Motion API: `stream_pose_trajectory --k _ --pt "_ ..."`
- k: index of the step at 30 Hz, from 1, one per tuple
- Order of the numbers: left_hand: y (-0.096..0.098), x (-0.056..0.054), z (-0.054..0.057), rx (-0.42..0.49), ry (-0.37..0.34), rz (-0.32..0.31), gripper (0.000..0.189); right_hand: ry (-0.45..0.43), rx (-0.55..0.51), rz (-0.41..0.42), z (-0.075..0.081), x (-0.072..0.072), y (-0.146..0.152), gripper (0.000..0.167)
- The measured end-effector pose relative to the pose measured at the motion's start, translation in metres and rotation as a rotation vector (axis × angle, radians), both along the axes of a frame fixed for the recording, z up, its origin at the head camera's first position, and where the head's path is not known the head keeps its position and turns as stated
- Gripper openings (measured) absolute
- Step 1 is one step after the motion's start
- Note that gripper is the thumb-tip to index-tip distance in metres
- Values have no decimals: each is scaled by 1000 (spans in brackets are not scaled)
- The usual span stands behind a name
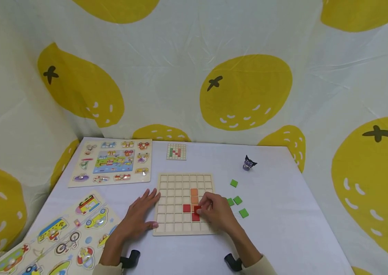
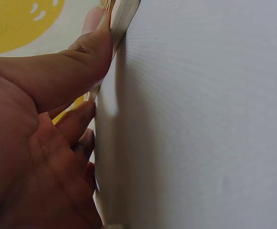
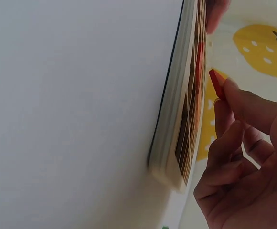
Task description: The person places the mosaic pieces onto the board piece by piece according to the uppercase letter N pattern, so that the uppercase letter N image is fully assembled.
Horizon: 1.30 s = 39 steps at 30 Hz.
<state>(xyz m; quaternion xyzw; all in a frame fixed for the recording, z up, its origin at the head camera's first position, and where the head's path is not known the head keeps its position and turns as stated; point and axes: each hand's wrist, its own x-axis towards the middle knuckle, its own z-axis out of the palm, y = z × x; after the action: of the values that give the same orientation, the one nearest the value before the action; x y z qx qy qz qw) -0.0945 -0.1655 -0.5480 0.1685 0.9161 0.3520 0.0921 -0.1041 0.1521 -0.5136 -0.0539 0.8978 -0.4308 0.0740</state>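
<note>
We see the right hand [image 1: 218, 212] pinching a red tile [image 3: 216, 83] between thumb and fingertips, held tilted just above the wooden board [image 1: 170, 208]. The left hand [image 1: 140, 215] is spread wide — thumb and fingers resting against the board's left edge. In the grid we find two more red tiles [image 1: 186, 208], near the held one, with orange tiles [image 1: 194, 191] in a column behind them. To the board's right, four green tiles [image 1: 244, 212] lie loose on the white table [image 1: 276, 206] — and beyond the board we see a small pattern card [image 1: 176, 151].
</note>
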Motion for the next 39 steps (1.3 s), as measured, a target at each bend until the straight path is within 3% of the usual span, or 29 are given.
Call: stream_pose_trajectory --k 11,19,24,39 --pt "0 1 2 9 1 -2 102 -47 79 -25 -4 -14 -29 20" --pt "0 0 2 -7 -12 -1 102 -13 169 -9 -1 -20 -44 18" --pt "0 -1 2 -10 -37 -6 102 11 164 0 -2 -25 -53 19" --pt "-1 0 0 11 -17 -6 102 8 192 -21 -4 -43 -73 17"
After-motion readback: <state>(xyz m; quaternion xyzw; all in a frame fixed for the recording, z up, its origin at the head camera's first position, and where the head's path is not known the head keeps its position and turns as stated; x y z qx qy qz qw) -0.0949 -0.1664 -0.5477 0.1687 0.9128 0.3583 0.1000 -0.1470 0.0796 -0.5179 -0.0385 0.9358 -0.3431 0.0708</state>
